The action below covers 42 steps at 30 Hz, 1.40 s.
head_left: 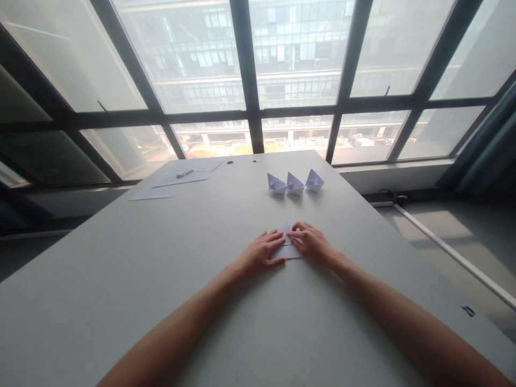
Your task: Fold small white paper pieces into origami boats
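Folded paper (288, 251) lies flat on the white table (201, 231), on the person's side of the three paper boats (295, 186) and well apart from them; a pointed peak shows at its far end, aimed toward the boats. From where I stand, the left hand (265, 250) rests palm down over the paper's left part, fingers stretched out and loosely spread, thumb by the near edge, gripping nothing. The right hand (311, 242) is over the right part, fingers bent and their tips on the paper; I cannot tell whether they pinch it. The boats themselves stand upright in a row, side by side. Left of the boats, well apart, loose paper sheets (167, 180) overlap, and a small white object (184, 173), too small to make out, sits on them. Beyond the boats rises a dark-framed window (298, 64), with a large building (197, 56) outside. Far off to the boats' right hangs a blue curtain (484, 150).
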### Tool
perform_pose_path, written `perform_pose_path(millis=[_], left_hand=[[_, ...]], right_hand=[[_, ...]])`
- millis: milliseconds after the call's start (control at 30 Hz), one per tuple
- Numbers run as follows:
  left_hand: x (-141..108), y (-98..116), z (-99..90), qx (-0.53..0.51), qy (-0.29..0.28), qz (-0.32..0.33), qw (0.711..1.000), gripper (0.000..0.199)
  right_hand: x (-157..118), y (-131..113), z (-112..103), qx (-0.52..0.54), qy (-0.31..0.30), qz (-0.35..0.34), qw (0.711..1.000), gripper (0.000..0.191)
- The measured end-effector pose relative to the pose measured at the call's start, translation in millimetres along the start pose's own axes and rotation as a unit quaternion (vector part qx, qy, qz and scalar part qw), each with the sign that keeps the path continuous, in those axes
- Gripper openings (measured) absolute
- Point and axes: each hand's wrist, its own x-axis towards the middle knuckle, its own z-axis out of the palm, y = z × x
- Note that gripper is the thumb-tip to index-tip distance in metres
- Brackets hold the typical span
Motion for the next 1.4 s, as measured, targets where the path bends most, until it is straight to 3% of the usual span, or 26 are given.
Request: perform_pose_path(millis=[267, 500, 600, 700, 767, 867, 933, 1133, 1267, 1400], left_hand=[[-3, 9, -4.1, -0.012, 0.064, -0.006, 0.998, 0.034], [-1, 5, -4.4, -0.047, 0.089, -0.039, 0.994, 0.031], [0, 2, -2.4, -0.085, 0.134, -0.066, 0.985, 0.031], [0, -1, 0.6, -0.105, 0.180, -0.076, 0.975, 0.036], [0, -2, 2.7, -0.073, 0.190, -0.075, 0.976, 0.037], [0, 0, 4.1, 0.012, 0.182, -0.075, 0.980, 0.032], [1, 4, 3.4, 0.041, 0.165, -0.069, 0.983, 0.029], [3, 11, -0.2, 0.019, 0.143, -0.070, 0.987, 0.016], [1, 7, 0.3, 0.027, 0.130, -0.062, 0.989, 0.022], [0, 3, 2.1, 0.025, 0.096, -0.043, 0.994, 0.034]], right_hand=[[0, 0, -2, 0.040, 0.004, 0.001, 0.999, 0.021], [2, 6, -35, 0.108, -0.106, -0.076, 0.986, 0.030], [2, 14, -36, 0.082, -0.088, -0.049, 0.991, 0.023], [2, 21, -31, 0.047, -0.037, -0.012, 0.998, 0.032], [2, 22, -26, 0.016, -0.017, -0.024, 0.999, 0.036], [2, 18, -20, -0.049, -0.016, -0.048, 0.998, 0.026], [2, 14, -17, -0.084, -0.015, -0.027, 0.996, 0.020], [0, 9, -10, -0.122, 0.018, 0.056, 0.991, 0.024], [0, 7, -9, -0.082, 0.046, 0.001, 0.996, 0.019], [0, 9, -10, -0.003, 0.002, -0.076, 0.997, 0.016]])
